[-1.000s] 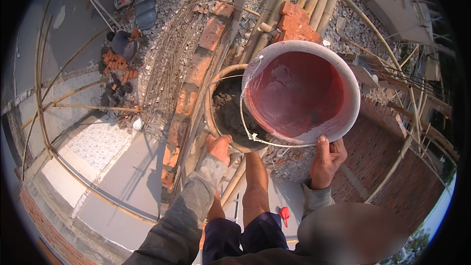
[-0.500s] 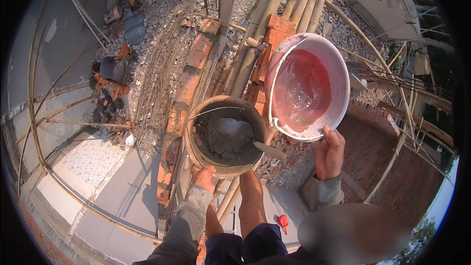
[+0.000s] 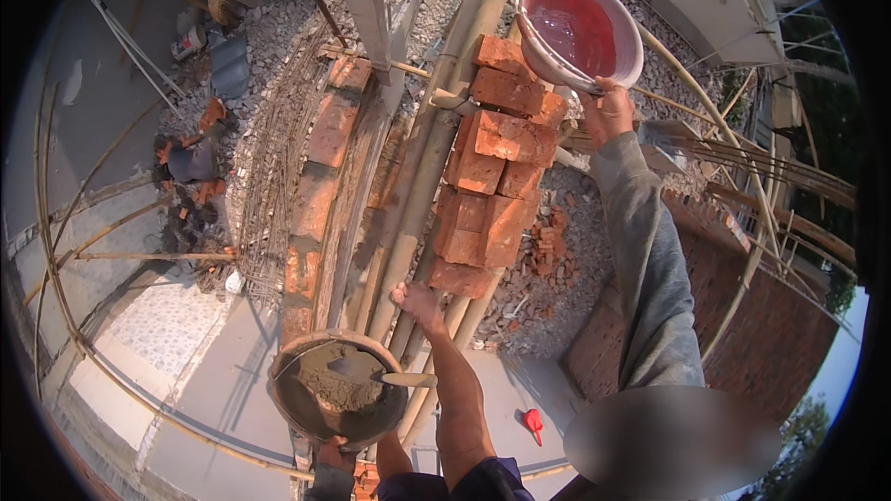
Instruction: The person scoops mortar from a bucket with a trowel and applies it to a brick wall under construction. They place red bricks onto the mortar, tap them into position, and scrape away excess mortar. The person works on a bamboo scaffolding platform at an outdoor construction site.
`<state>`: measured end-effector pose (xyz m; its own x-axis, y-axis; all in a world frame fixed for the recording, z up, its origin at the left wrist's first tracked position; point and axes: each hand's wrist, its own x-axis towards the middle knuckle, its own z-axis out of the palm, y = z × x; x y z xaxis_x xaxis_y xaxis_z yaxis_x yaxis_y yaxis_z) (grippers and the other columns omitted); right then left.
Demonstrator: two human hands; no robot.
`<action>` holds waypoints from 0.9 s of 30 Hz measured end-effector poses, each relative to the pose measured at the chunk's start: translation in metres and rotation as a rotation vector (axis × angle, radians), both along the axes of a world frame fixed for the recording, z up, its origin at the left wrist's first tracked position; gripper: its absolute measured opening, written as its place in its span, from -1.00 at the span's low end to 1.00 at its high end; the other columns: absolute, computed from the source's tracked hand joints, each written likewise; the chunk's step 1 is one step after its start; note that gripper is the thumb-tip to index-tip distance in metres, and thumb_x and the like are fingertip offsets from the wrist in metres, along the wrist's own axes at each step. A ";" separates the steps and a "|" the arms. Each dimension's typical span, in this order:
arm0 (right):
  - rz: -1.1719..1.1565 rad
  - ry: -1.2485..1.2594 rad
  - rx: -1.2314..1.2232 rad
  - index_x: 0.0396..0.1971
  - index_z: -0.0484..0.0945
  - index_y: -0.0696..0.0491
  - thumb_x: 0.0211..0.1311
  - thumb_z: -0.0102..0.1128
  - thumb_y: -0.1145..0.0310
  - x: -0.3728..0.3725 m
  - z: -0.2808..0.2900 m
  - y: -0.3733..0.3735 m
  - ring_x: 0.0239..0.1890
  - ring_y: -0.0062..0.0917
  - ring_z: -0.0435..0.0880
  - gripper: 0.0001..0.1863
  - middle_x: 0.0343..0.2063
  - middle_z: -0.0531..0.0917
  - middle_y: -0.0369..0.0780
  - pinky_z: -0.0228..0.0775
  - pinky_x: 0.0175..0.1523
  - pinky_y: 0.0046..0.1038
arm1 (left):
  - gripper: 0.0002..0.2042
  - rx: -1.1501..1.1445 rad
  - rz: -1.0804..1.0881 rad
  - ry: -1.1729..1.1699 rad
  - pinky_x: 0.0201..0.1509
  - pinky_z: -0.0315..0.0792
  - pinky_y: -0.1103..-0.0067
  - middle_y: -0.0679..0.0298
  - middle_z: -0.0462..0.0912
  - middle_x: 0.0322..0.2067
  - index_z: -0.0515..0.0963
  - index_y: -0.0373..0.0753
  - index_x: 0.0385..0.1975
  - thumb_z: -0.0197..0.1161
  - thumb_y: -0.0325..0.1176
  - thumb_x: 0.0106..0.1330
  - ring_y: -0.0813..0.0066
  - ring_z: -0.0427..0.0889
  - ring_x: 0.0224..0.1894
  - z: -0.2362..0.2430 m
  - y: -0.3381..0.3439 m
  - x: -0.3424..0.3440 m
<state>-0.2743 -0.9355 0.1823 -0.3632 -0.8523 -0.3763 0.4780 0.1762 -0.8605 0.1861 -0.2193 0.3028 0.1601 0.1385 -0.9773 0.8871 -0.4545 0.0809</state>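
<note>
Nearest, at the lower edge, the left hand (image 3: 331, 455) grips the near rim of the pan (image 3: 297, 408) — a round, dark pan part-filled with grey mortar (image 3: 336, 388). A trowel (image 3: 390, 377) lies in it, blade on the mortar, handle sticking out over the right rim. The pan sits at the near end of a brick wall (image 3: 320, 162) that runs away from the person. Just right of the pan a bare leg reaches forward, the foot (image 3: 415, 298) planted on bamboo poles (image 3: 436, 158) beside the wall. A small red thing (image 3: 533, 421) lies far below on the grey ground to the right.

Beyond the foot, a loose stack of bricks (image 3: 492, 176) rests on the poles. Farthest out, the right arm in a grey sleeve (image 3: 650, 260) is stretched up and away — the right hand (image 3: 608, 111) closed on the near rim of the bucket (image 3: 577, 28), white outside and red inside, tilted with its mouth toward the camera, just past the top of the stack.
</note>
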 end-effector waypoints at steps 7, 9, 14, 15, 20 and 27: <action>-0.137 0.131 0.091 0.02 0.37 0.47 0.31 0.09 0.65 0.030 -0.054 -0.088 0.18 -0.02 0.60 -0.68 0.13 0.47 0.11 0.62 0.26 0.15 | -0.34 0.122 0.139 -0.097 0.28 0.63 -0.02 0.03 0.58 0.13 0.42 -0.31 0.26 0.15 -0.62 0.00 -0.07 0.66 0.13 -0.001 0.078 -0.001; -0.093 0.282 0.117 -0.04 0.41 0.48 0.31 0.15 0.62 0.036 -0.076 -0.099 0.13 -0.06 0.64 -0.70 0.11 0.49 0.11 0.64 0.26 0.06 | -0.32 0.123 0.144 -0.076 0.27 0.63 -0.02 0.03 0.59 0.14 0.41 -0.30 0.27 0.16 -0.61 -0.02 -0.07 0.65 0.13 -0.001 0.085 -0.005; 0.379 1.357 0.079 -0.19 0.59 0.34 0.21 0.44 0.38 0.019 -0.126 -0.092 -0.20 -0.05 0.78 -0.66 -0.27 0.70 0.08 0.68 -0.06 -0.14 | -0.27 0.120 0.171 -0.041 0.27 0.62 0.01 0.03 0.59 0.16 0.39 -0.29 0.30 0.19 -0.60 -0.05 -0.08 0.65 0.15 0.009 0.078 -0.020; 0.643 1.873 0.128 -0.19 0.62 0.29 0.19 0.49 0.32 0.007 -0.129 -0.089 -0.21 -0.02 0.78 -0.64 -0.32 0.72 0.06 0.64 -0.08 -0.14 | -0.26 0.116 0.178 -0.039 0.27 0.62 0.01 0.03 0.59 0.17 0.39 -0.29 0.31 0.19 -0.60 -0.06 -0.08 0.65 0.16 0.011 0.074 -0.023; 0.746 1.889 0.164 -0.08 0.57 0.24 0.34 0.41 0.10 -0.016 -0.138 -0.094 -0.17 -0.18 0.77 -0.53 -0.24 0.74 -0.01 0.56 -0.12 -0.18 | -0.22 -0.009 0.176 -0.029 0.26 0.62 0.03 0.02 0.59 0.19 0.37 -0.28 0.34 0.22 -0.59 -0.09 -0.08 0.65 0.17 0.014 0.051 -0.045; 0.341 1.446 0.331 0.25 0.41 0.34 0.48 0.18 0.18 0.005 -0.070 -0.036 -0.18 -0.15 0.76 -0.43 -0.16 0.71 0.10 0.57 0.05 -0.22 | -0.27 0.039 0.253 0.050 0.27 0.60 0.05 0.02 0.59 0.16 0.37 -0.28 0.32 0.21 -0.57 -0.02 -0.06 0.65 0.15 0.007 0.034 -0.076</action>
